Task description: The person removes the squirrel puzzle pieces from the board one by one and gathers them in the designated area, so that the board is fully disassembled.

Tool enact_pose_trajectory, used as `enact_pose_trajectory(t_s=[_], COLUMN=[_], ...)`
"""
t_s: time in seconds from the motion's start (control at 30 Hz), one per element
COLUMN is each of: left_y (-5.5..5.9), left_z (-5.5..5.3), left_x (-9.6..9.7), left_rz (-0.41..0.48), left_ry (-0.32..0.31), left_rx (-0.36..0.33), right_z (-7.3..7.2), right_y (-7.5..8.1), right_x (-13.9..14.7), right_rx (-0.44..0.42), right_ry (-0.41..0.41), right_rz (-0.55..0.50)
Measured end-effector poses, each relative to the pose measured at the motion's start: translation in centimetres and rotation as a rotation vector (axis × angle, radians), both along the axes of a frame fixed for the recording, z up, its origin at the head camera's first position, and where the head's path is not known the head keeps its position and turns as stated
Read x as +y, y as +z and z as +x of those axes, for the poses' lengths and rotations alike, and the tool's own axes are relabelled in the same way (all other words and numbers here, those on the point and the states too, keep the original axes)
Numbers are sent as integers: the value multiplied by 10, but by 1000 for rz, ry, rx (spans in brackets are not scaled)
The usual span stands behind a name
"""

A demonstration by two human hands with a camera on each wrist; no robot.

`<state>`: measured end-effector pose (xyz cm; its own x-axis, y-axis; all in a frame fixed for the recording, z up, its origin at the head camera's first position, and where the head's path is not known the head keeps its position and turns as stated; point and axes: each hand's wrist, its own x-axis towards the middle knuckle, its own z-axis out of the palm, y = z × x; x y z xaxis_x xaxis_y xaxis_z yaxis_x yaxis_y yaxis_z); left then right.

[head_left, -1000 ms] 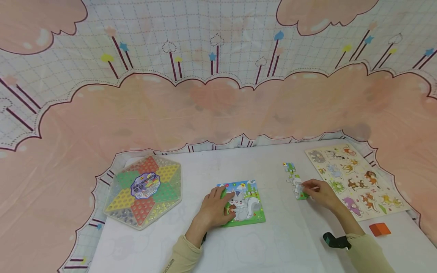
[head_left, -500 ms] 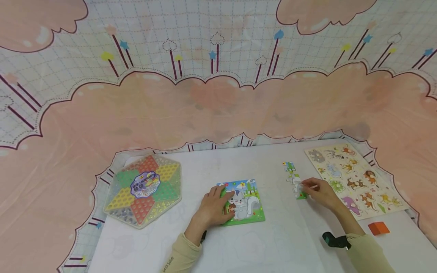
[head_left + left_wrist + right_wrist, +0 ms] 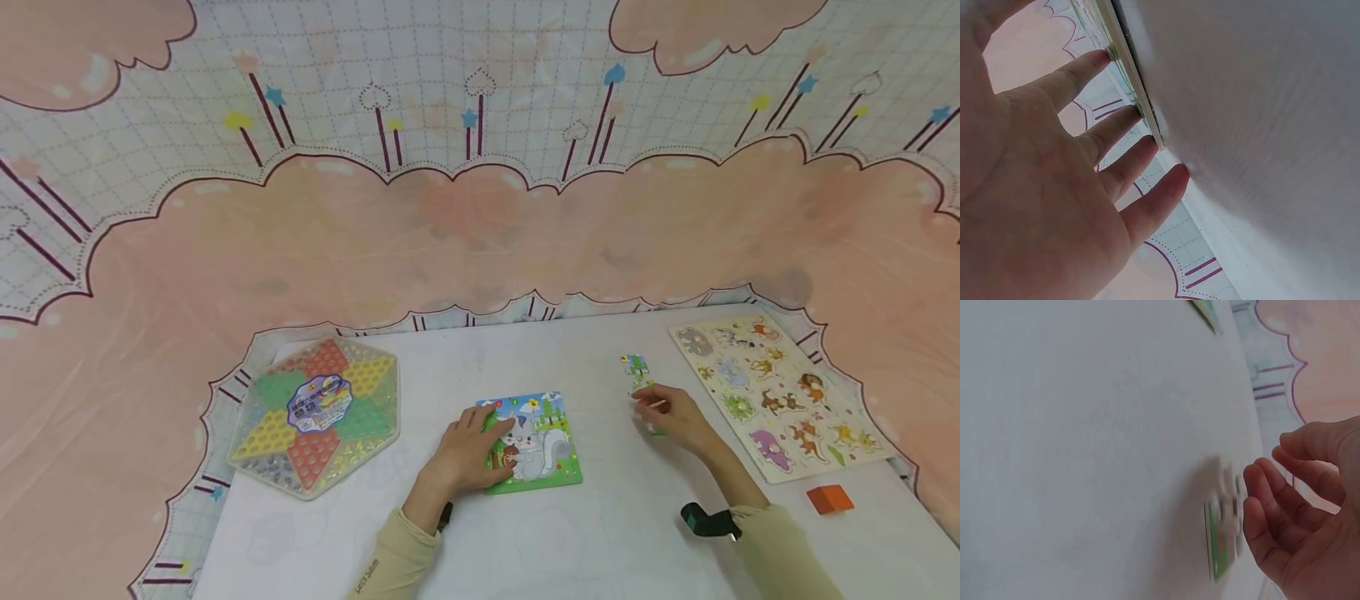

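Observation:
A squirrel jigsaw puzzle lies flat on the white table. My left hand rests on its left side, thumb and fingers spread over the picture. Seen from the left wrist, several fingertips touch the thin edge of the puzzle board. To the right, loose puzzle pieces form a short column. My right hand hovers over the lower part of it and hides some of the pieces. In the right wrist view its fingers are loosely bent, with nothing visible between them, beside a green-edged puzzle piece.
On the left lies a hexagonal checkers board with coloured triangles. A wooden animal peg board occupies the right side, and an orange block sits near it. A patterned cloth hangs behind the white table.
My right hand has shifted left from the right side of the loose pieces to over them, covering the lower ones. My left hand stays on the squirrel puzzle.

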<state>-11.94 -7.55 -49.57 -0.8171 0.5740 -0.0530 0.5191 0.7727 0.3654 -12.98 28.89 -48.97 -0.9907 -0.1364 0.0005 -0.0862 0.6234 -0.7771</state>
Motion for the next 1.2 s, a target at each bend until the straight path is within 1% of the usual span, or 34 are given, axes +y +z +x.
enact_pose_trajectory(t_s=[0.4,0.6,0.7,0.87,0.93,1.07,1.2], left_y=[0,-1,-3,-4,-4,-3,-2], left_z=[-1,0,1,1,1,0,-1], left_x=[1,1,-1,-1,-1,-1,-2], left_rz=[0,-1,-10,-11,-7,3,8], left_ry=[0,5,5,12,12,0,-4], left_rx=[-16,-29,-28,-22,-14,-14,-14], right_z=[-12,-13,-12,-11,-10,-9,-9], right_y=[-10,-10,-11,-12,-13,-15,-16], right_x=[-65,-99,-113,-133,-139,-148,-152], right_rx=[-22,-56,-39,16,25,23,23], right_ry=[12,19,38,78,75,26,-20], right_rz=[-22,-68,-68,-14,27,96,122])
